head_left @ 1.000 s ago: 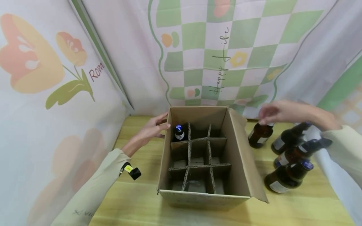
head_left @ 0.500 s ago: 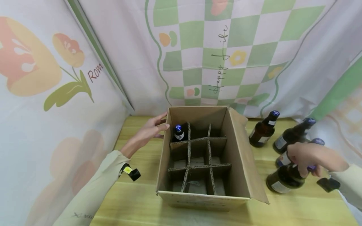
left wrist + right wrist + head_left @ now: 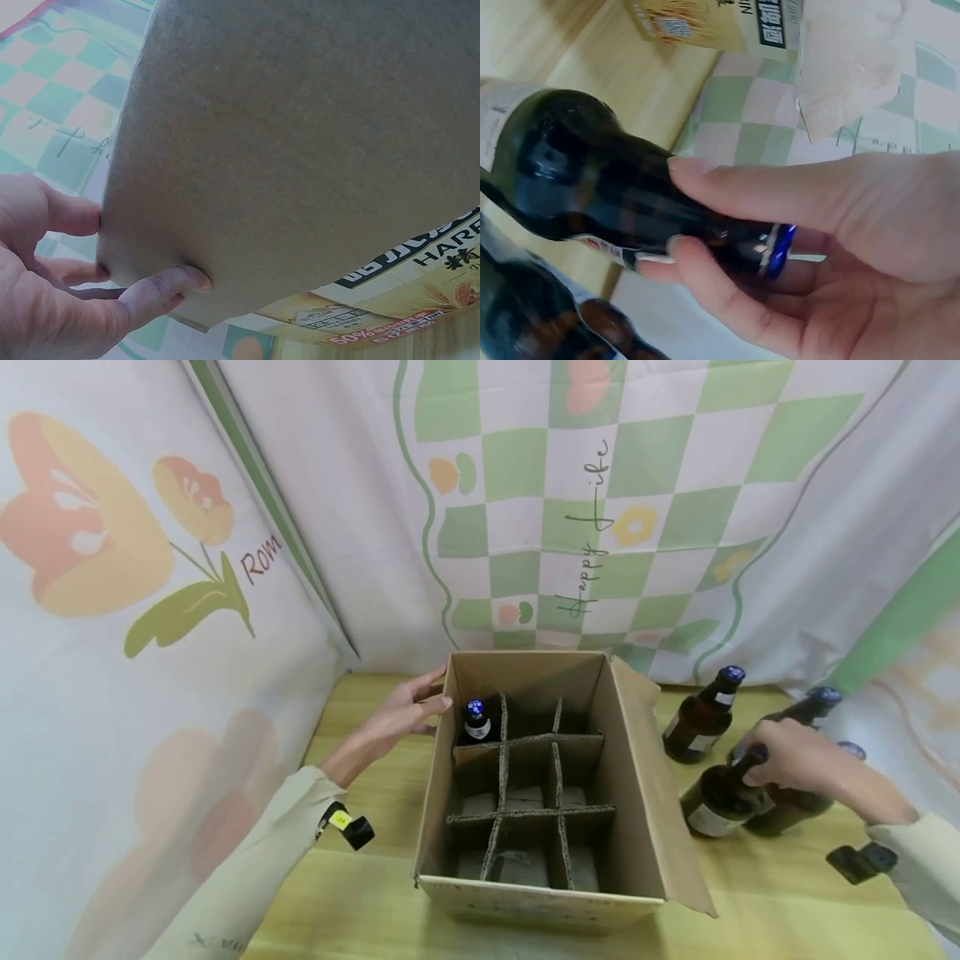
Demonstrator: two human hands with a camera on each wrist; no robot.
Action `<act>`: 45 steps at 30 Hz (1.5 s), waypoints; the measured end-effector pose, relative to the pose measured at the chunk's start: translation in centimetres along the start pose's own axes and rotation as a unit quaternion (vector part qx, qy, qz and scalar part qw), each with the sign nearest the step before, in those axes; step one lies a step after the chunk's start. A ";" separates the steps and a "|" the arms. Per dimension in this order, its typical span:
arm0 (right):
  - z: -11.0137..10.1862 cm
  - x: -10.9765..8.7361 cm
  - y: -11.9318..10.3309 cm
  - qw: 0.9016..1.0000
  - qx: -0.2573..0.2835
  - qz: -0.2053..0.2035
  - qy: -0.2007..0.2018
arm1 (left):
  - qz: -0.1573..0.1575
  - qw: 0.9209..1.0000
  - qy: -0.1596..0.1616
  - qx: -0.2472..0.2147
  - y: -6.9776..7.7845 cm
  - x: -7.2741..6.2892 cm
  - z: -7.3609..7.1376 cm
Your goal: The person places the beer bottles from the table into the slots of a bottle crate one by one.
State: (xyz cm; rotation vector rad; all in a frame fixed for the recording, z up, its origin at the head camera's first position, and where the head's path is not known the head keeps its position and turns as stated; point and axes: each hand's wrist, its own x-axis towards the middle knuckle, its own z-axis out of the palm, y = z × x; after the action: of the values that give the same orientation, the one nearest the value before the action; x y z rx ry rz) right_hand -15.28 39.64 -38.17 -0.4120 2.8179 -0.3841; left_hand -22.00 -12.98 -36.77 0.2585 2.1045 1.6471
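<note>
A cardboard box with crossed cardboard dividers stands on the wooden table. One blue-capped beer bottle is in its back left compartment. My left hand grips the box at its back left corner; in the left wrist view, thumb and fingers are at the edge of a brown flap. At the right, my right hand holds a dark beer bottle by the neck. In the right wrist view, thumb and fingers wrap round that neck, with the blue cap toward the palm.
Several more beer bottles stand right of the box: one at the back, one behind my right hand, one partly under it. The box's right flap sticks out toward them. A patterned curtain hangs behind.
My right hand has come down from the back bottle to the front one, taken its neck and brought it leftward and back, closer to the box. My left hand stays at the box corner.
</note>
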 end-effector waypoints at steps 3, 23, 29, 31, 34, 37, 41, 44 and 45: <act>0.6 0.5 0.5 0.999 0.011 0.014 0.040 | -0.003 1.000 0.001 -0.001 0.0 0.2 -0.1; 11.8 3.2 0.7 0.846 0.251 0.064 0.465 | -0.004 1.000 0.001 0.000 -0.1 0.0 -0.1; 11.5 3.7 0.5 0.839 0.242 0.054 0.485 | -0.007 1.000 0.005 0.004 -0.1 0.0 -0.1; 11.3 3.9 0.4 0.839 0.239 0.059 0.486 | -0.007 1.000 0.005 0.006 -0.2 0.0 -0.1; 10.9 4.0 0.3 0.840 0.237 0.071 0.484 | -0.005 1.000 0.004 0.008 -0.1 0.0 -0.2; 10.4 3.8 0.0 0.844 0.235 0.082 0.474 | -0.005 1.000 0.004 0.006 -0.2 0.0 -0.2; 9.5 3.2 -0.5 0.851 0.233 0.099 0.460 | -0.005 1.000 0.006 0.000 -0.2 0.0 -0.2; 8.4 2.5 -1.4 0.853 0.246 0.129 0.443 | -0.004 1.000 0.006 0.001 -0.1 0.0 -0.2; 7.9 2.3 -1.8 0.852 0.253 0.140 0.435 | -0.003 1.000 0.006 0.002 -0.1 0.0 -0.2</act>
State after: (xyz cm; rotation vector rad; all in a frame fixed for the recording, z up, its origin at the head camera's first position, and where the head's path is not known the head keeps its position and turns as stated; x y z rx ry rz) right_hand -14.60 35.57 -45.50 0.4031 3.3008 -1.5207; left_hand -22.11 -13.22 -36.82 0.2440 2.1143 1.6452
